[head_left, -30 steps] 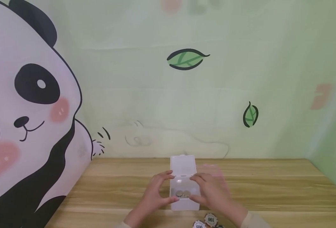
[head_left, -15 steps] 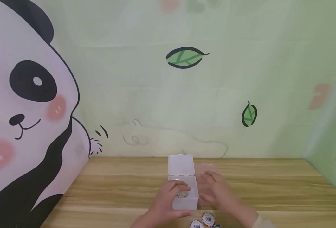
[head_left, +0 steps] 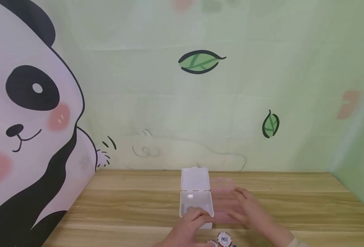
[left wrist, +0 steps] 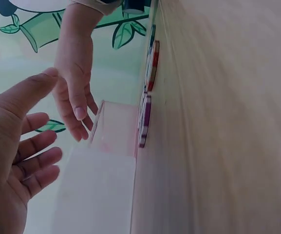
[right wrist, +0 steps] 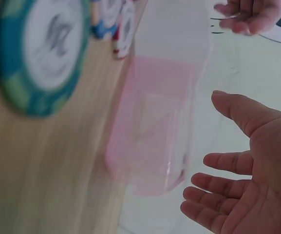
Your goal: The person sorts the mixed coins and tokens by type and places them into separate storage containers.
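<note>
A white plastic box stands on the table with its lid tipped back. My left hand hovers over the box's front edge, fingers loosely bent and holding nothing. It covers the inside front of the box, so its contents are hidden. Right beside the white box is a see-through pink box. My right hand is held at the pink box's right side, its fingers spread and apart from the wall in the right wrist view.
Several poker chips lie on the table in front of the boxes, among them a white-faced "100" chip and a green-edged chip. Behind the wooden table hangs a pale green cloth printed with a panda and leaves.
Both hands were around the white box, with coins visible inside it. The right hand has moved right to the pink box; the left has moved right and nearer, over the white box's front.
</note>
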`<state>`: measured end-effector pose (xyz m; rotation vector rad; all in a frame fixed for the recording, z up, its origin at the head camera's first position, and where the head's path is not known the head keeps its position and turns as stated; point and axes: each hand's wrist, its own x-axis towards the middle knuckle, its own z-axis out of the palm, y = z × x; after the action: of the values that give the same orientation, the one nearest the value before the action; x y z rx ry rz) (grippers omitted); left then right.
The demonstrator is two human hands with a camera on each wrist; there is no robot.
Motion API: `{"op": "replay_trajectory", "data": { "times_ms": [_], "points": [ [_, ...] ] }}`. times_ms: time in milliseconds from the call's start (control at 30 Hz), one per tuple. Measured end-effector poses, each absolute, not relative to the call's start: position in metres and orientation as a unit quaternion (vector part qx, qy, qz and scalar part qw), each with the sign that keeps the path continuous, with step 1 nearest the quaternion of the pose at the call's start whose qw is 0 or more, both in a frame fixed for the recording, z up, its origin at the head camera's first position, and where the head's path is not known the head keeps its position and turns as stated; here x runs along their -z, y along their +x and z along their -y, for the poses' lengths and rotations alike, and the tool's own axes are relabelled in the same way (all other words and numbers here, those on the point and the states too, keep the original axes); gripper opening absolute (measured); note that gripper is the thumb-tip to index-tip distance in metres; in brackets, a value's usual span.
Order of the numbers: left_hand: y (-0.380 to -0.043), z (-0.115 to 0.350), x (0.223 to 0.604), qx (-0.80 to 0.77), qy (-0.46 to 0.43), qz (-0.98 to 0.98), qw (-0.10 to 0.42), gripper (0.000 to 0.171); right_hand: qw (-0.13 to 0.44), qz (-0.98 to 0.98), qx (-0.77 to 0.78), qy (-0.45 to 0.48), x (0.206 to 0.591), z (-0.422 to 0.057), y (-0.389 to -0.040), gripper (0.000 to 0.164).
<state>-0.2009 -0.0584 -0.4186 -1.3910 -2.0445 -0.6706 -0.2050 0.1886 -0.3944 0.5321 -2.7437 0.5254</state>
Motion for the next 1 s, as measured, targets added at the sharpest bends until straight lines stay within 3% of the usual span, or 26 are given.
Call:
{"op": "replay_trajectory", "data": {
  "times_ms": [600, 1000],
  "points": [
    [-0.207, 0.055, 0.44, 0.177, -0.529, 0.783, 0.276, 0.026, 0.137, 0.952, -0.198, 0.19, 0.41, -0.214, -0.216, 0.074],
    [-0.205, 0.051, 0.453, 0.183, -0.516, 0.8, 0.246, 0.02, 0.124, 0.952, -0.209, 0.185, 0.416, -0.218, -0.212, 0.077]
  ]
}}
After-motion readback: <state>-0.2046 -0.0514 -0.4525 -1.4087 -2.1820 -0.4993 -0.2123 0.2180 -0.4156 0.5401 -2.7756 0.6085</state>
